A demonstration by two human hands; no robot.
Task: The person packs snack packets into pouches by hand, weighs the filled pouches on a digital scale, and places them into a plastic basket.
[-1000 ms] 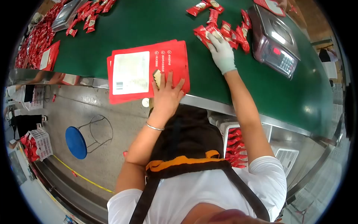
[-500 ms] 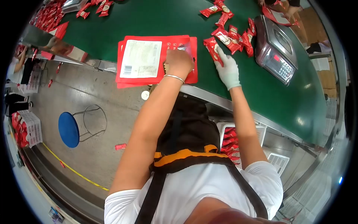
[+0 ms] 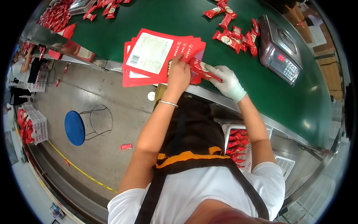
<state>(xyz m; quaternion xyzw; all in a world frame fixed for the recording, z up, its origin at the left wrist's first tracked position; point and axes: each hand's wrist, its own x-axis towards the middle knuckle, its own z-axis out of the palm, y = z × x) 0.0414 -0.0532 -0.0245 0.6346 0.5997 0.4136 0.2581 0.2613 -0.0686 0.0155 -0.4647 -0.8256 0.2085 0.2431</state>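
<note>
A red flat pouch (image 3: 182,44) with a white label lies turned at an angle on top of other red pouches (image 3: 130,80) at the table's near edge. My bare left hand (image 3: 179,76), with a bracelet at the wrist, pinches the top pouch near its right end, where a silvery inside shows. In my gloved right hand (image 3: 228,83) is a small red wrapped snack packet (image 3: 202,70), its far end right at that pouch end. Whether the packet's tip is inside the pouch, I cannot tell. Several similar snack packets (image 3: 231,40) lie loose beyond my right hand.
A digital scale (image 3: 279,50) stands on the green table (image 3: 149,16) at the right. A metal edge (image 3: 209,93) borders the table. Below is a white crate (image 3: 248,164) of red packets. A blue stool (image 3: 74,128) stands on the floor at left.
My right hand has brought a snack packet left from the loose group to the pouch. The top pouch has turned and lifted at its right end, held by my left hand.
</note>
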